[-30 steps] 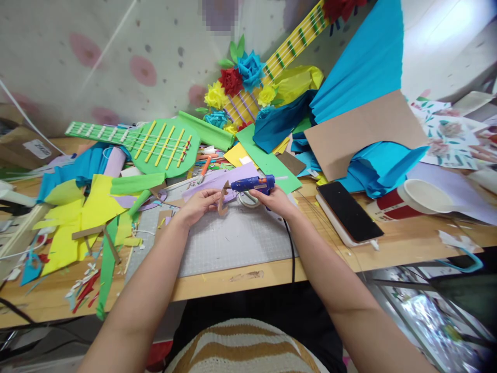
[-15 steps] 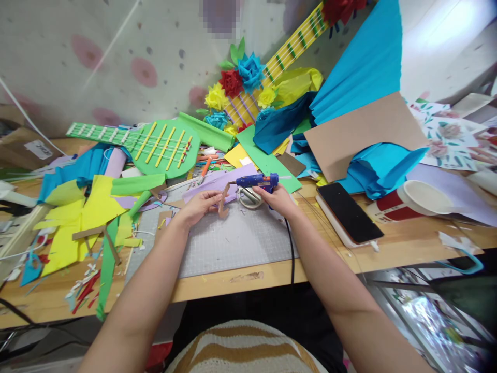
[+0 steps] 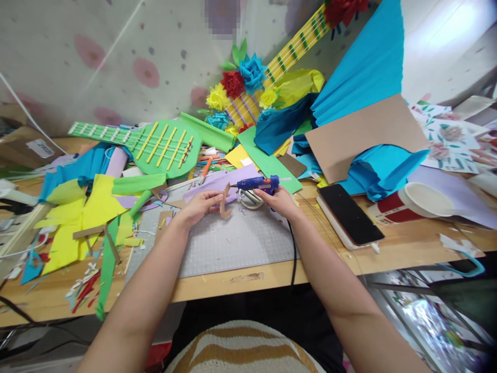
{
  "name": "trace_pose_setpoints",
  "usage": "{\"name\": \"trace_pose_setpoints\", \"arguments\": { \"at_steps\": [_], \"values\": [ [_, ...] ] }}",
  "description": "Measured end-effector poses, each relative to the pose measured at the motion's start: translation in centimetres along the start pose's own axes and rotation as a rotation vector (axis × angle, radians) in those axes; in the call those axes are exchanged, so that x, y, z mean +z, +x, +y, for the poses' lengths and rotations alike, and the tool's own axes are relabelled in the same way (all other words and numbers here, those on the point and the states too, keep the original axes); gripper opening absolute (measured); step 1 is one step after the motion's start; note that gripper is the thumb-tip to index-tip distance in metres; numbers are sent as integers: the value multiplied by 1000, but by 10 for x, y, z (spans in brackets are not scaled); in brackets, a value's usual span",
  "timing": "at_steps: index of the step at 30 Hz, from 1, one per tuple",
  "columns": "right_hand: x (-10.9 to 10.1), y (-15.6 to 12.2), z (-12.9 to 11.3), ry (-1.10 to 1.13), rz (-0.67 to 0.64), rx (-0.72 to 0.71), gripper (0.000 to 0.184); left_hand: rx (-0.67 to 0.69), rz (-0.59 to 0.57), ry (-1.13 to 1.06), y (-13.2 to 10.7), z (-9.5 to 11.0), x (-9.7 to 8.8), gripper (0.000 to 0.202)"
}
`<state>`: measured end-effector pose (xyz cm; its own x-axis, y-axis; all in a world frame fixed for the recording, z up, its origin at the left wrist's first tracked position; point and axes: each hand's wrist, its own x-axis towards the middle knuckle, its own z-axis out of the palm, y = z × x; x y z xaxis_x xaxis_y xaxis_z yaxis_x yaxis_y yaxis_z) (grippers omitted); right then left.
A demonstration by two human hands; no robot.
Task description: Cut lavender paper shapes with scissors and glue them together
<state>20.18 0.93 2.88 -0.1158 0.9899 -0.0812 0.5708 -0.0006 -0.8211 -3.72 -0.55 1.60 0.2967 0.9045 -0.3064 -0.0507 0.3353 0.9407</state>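
Note:
Between the fingertips of my left hand is a small curved cardboard piece, held upright above the grey cutting mat. My right hand is wrapped round a blue glue gun with a clear glue stick poking out of its back. The gun's nozzle points left and is at the upper part of the cardboard piece; whether they touch I cannot tell. A black cord hangs from the gun over the table edge. Below the gun lies a pair of scissors, partly hidden by my right hand.
A green paper guitar lies at the back left, and a yellow guitar with paper flowers leans on the wall. Yellow paper and scraps cover the left. On the right are a phone and a paper cup.
The glue gun's nozzle has tipped down slightly against the cardboard piece, and the cord has swung a little. Both hands keep their hold; the view has shifted slightly.

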Motion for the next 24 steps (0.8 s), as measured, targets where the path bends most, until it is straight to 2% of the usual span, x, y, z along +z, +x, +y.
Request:
{"name": "trace_pose_setpoints", "arguments": {
  "at_steps": [12, 19, 24],
  "values": [
    [1, -1, 4, 33, -12, -89, 50, 21, -1, -16, 4, -6, -4, 34],
    [1, -3, 0, 26, -126, -167, 45, 13, -19, 2, 2, -1, -2, 38],
    [0, -6, -1, 24, -191, -145, 45, 27, -22, -32, 2, -3, -4, 38]
  ]
}}
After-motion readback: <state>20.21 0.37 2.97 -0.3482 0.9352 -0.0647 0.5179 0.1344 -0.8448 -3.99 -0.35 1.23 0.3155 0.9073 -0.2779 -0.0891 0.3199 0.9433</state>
